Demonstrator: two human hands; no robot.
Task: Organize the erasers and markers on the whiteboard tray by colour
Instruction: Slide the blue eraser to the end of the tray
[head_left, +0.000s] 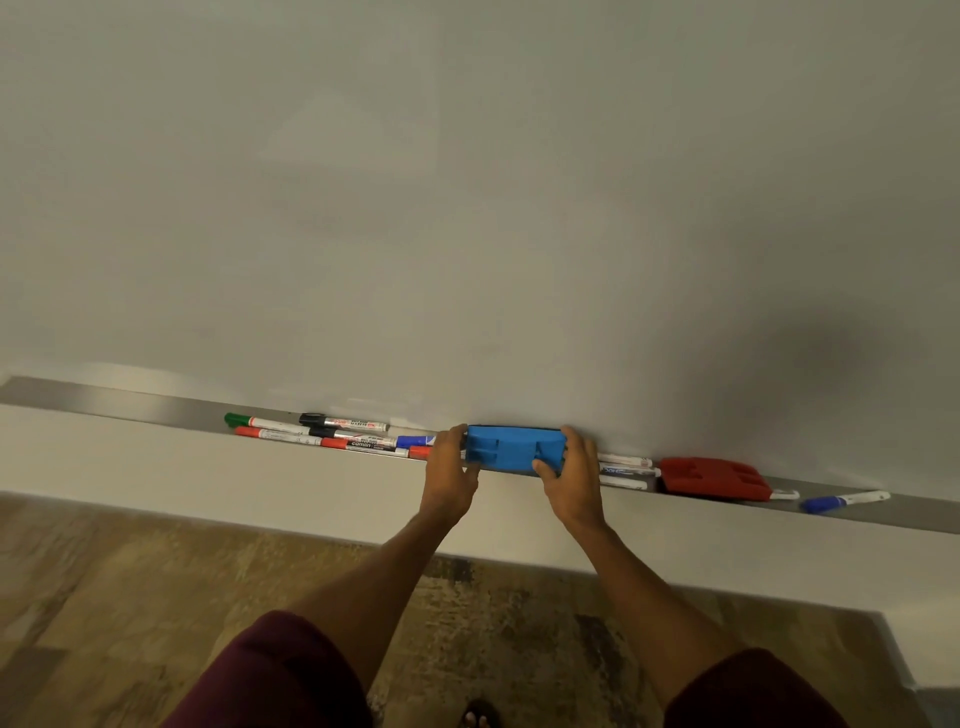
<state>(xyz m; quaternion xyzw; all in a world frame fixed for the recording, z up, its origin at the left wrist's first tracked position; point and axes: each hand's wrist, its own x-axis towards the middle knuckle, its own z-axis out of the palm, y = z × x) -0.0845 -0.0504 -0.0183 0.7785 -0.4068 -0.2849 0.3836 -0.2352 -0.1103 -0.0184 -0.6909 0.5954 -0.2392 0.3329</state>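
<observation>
While clamped at both ends, sits at tray (130, 402) level against the foot of the whiteboard (467, 208): the blue eraser (514, 449). Cannot tell whether resting or lifted. Two erasers in all, with a red eraser (714, 478) further right on the tray. About seven in the left heap of markers (337, 436), overlapping; three white-barrelled markers (623, 461) just left of the red eraser; one blue-capped marker (841, 502) alone at far right. Left hand (449, 460) curled round the left end. Right hand (571, 465) wrapped over the right end, thumb on the near edge.
</observation>
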